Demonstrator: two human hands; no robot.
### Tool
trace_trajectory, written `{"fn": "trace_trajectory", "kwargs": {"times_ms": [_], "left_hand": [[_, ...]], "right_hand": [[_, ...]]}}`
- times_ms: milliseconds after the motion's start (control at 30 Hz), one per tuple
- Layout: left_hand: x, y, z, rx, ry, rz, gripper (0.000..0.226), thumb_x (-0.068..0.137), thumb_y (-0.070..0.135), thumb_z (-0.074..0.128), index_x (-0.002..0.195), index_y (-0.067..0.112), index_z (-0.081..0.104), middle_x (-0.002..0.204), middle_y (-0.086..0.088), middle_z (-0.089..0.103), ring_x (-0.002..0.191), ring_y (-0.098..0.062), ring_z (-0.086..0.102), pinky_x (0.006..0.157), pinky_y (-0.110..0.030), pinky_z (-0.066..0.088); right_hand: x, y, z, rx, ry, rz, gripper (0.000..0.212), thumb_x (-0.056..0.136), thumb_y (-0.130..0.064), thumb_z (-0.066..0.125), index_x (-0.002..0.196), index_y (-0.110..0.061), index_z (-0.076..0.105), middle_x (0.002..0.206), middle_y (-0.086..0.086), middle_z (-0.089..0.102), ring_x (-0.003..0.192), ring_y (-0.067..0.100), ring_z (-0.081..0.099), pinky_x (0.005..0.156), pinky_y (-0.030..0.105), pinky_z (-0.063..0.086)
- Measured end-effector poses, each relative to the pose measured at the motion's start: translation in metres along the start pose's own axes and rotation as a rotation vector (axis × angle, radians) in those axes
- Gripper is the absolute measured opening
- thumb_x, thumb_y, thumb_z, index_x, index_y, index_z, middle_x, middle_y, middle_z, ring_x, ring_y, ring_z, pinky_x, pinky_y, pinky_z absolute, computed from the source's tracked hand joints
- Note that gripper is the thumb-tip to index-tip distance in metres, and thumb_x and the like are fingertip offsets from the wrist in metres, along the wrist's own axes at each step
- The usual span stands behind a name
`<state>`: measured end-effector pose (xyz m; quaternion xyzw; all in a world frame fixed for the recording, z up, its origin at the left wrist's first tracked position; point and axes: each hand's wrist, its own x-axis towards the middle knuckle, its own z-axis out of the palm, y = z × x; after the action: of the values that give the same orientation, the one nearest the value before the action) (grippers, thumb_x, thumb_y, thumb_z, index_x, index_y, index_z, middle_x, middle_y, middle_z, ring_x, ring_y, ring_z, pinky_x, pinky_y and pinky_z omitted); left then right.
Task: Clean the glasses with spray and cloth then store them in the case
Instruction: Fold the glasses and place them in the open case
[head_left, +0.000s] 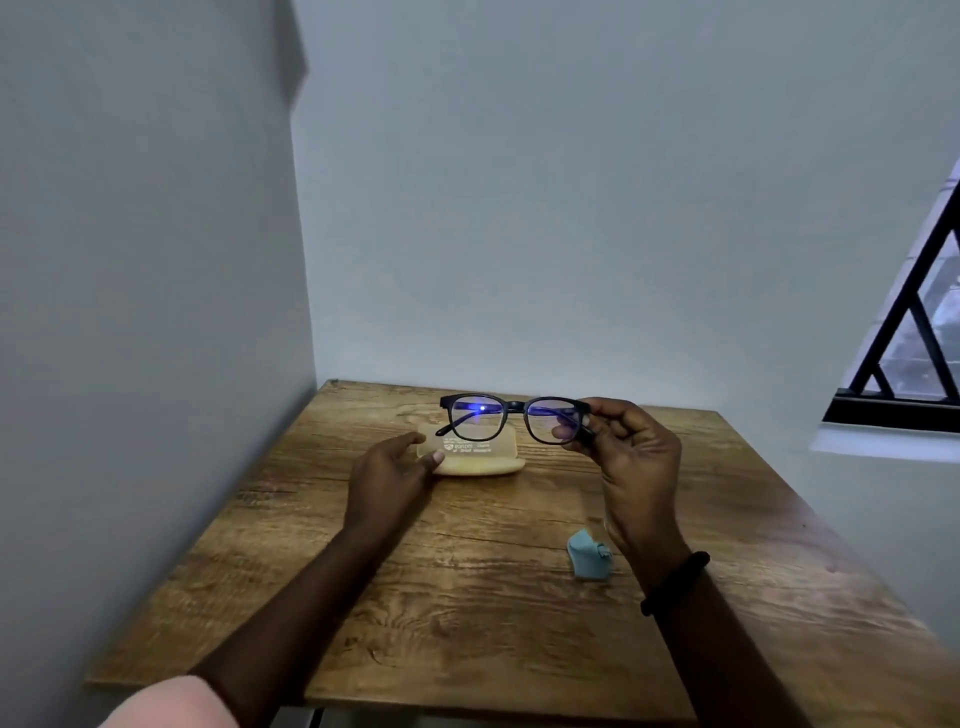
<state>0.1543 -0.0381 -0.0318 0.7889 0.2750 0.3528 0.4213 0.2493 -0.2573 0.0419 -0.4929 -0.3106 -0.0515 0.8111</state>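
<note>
Black-framed glasses (506, 417) are held up above the wooden table (467, 571), lenses facing me with a blue glint. My right hand (631, 462) pinches their right end at the hinge. My left hand (389, 478) hovers with fingers apart, its fingertips touching the left end of the pale yellow open case (480, 457), which lies flat behind it with printed text on its lid. A crumpled light-blue cloth (589, 556) lies on the table beside my right wrist. No spray bottle is in view.
The table stands in a corner, with a grey wall (156, 312) along its left edge and another behind. A window with black bars (909, 338) is at the right. A black band circles my right wrist (675, 582).
</note>
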Motion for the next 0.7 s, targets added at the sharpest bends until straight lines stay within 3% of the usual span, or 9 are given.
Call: {"fn": "trace_trajectory", "kwargs": {"times_ms": [100,200,333,467,567,633,700], "left_hand": [[0.007,-0.008,0.008,0.014,-0.024,-0.03,0.028,0.083,0.044,0.08,0.103,0.024,0.079,0.101,0.003,0.078,0.096,-0.012,0.071,0.081,-0.026,0.054],[0.009,-0.017,0.01,0.031,-0.08,-0.011,0.014,0.084,0.04,0.079,0.088,0.027,0.079,0.086,0.013,0.076,0.086,-0.005,0.069,0.081,-0.031,0.058],[0.01,-0.022,0.008,0.058,-0.114,0.018,0.004,0.084,0.026,0.081,0.086,0.022,0.08,0.11,0.005,0.077,0.094,-0.008,0.067,0.082,-0.026,0.048],[0.006,-0.025,0.006,0.069,-0.12,0.033,0.003,0.082,0.02,0.082,0.081,0.021,0.08,0.136,-0.007,0.066,0.118,-0.016,0.065,0.091,-0.022,0.041],[0.004,-0.023,0.005,0.097,-0.103,0.041,0.005,0.079,0.021,0.085,0.079,0.023,0.08,0.136,-0.008,0.067,0.121,-0.018,0.065,0.096,-0.025,0.045],[0.002,-0.022,0.005,0.079,-0.101,0.038,0.008,0.076,0.022,0.087,0.076,0.024,0.08,0.136,-0.006,0.068,0.123,-0.017,0.064,0.104,-0.032,0.048],[0.001,-0.022,0.004,0.068,-0.103,0.024,0.013,0.073,0.024,0.089,0.074,0.024,0.077,0.128,-0.004,0.072,0.118,-0.018,0.066,0.103,-0.038,0.051]], "right_hand": [[0.006,0.013,0.006,0.022,0.002,0.035,0.02,0.091,0.012,0.058,0.095,-0.004,0.069,0.08,0.009,0.078,0.068,0.022,0.076,0.065,0.03,0.062],[0.012,0.023,0.011,0.017,-0.015,0.074,0.017,0.092,0.012,0.057,0.097,-0.001,0.068,0.08,0.008,0.078,0.068,0.021,0.075,0.065,0.028,0.062],[0.02,0.04,0.013,0.008,-0.002,0.119,0.015,0.091,0.01,0.059,0.101,0.002,0.068,0.086,0.011,0.077,0.071,0.023,0.075,0.063,0.027,0.061],[0.02,0.057,0.011,-0.004,0.011,0.185,0.02,0.09,0.011,0.06,0.092,-0.007,0.07,0.084,0.01,0.077,0.069,0.02,0.073,0.061,0.025,0.06],[0.019,0.069,0.009,-0.037,0.018,0.238,0.023,0.09,0.013,0.06,0.087,-0.009,0.069,0.077,0.004,0.077,0.065,0.016,0.072,0.058,0.022,0.058],[0.016,0.075,0.008,-0.076,0.009,0.269,0.02,0.09,0.012,0.061,0.088,-0.007,0.069,0.077,0.003,0.077,0.066,0.016,0.072,0.058,0.023,0.059],[0.013,0.081,0.007,-0.109,-0.002,0.295,0.019,0.09,0.012,0.062,0.089,-0.006,0.069,0.076,0.002,0.077,0.067,0.015,0.074,0.057,0.022,0.058]]}}
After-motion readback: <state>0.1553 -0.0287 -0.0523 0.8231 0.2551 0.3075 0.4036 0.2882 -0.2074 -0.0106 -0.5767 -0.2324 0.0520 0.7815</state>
